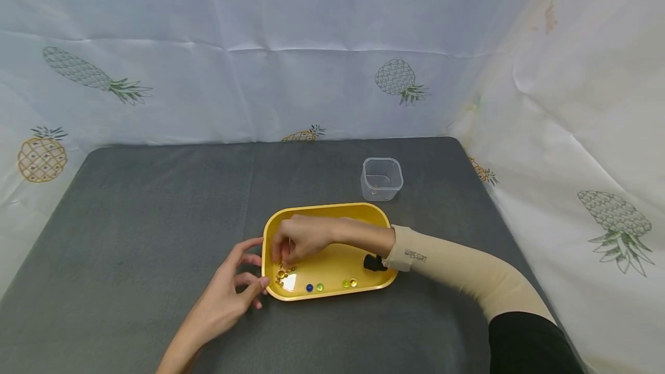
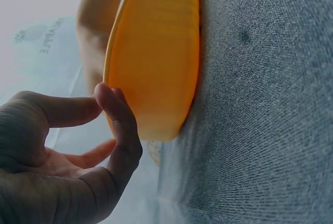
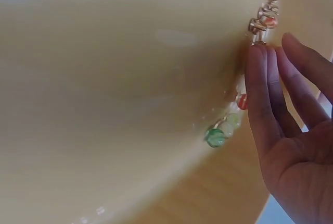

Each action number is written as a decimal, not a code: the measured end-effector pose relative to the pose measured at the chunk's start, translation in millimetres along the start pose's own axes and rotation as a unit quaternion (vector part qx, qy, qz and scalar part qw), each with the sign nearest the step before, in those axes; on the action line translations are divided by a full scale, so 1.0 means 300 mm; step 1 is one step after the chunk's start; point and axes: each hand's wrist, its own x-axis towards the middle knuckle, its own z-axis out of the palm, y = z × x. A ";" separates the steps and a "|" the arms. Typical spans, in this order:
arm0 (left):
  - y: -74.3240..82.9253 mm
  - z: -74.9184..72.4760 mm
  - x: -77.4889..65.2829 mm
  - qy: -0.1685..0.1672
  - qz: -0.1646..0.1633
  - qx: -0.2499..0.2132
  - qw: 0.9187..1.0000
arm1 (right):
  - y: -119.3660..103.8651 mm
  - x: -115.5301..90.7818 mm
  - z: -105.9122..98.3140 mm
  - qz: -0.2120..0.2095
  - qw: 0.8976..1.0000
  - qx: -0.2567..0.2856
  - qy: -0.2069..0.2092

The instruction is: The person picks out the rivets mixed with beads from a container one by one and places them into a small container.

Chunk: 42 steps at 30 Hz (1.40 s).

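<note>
A yellow tray (image 1: 332, 296) lies on the grey tabletop. My left hand (image 1: 225, 293) grips its left rim, thumb and fingers meeting at the edge in the left wrist view. Inside the tray, my right hand (image 1: 306, 238) reaches down to the left end, its fingertips together at a small gold bead (image 3: 260, 43). More small gold beads (image 1: 282, 274) cluster there. Several glass marbles lie along the near side, among them a blue marble (image 1: 309, 287) and a green marble (image 1: 320, 287). In the right wrist view a green swirled marble (image 3: 215, 137) lies near the fingers.
A clear plastic container (image 1: 381, 180) stands behind the tray's right end, with tiny bits inside. My right forearm in its beige sleeve (image 1: 457, 261) crosses the tray's right rim. Pineapple-print cloth (image 1: 322, 91) hangs behind the grey tabletop (image 1: 145, 235) and at the sides.
</note>
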 end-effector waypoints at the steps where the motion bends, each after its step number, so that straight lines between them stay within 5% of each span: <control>1: 0.001 0.000 0.000 0.000 -0.001 0.000 1.000 | 0.003 0.002 0.003 0.001 1.000 -0.002 -0.001; 42: 0.003 0.000 -0.003 0.003 0.006 0.001 1.000 | 0.029 0.038 0.042 0.028 0.999 -0.011 0.016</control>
